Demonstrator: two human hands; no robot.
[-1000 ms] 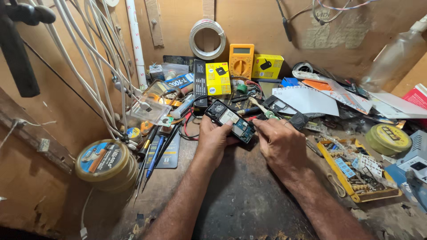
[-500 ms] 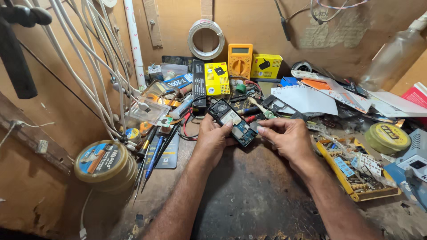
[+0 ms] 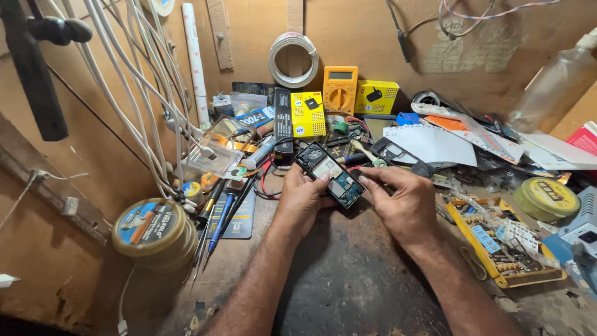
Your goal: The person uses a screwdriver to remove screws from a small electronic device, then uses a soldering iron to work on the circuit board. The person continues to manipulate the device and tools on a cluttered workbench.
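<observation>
Opened phone (image 3: 329,173), back cover off, sits just in front of the yellow meter (image 3: 340,89), over the dark bench (image 3: 348,280). Left hand (image 3: 303,196) grips its near-left edge, thumb clamped on the board. Right hand (image 3: 404,202) has shifted since a second ago: then it lay curled over the phone's right end, now forefinger and thumb are drawn together at the lower right corner. Reads as fine work at that corner. Screwdrivers (image 3: 217,218) lie untouched, left of phone.
</observation>
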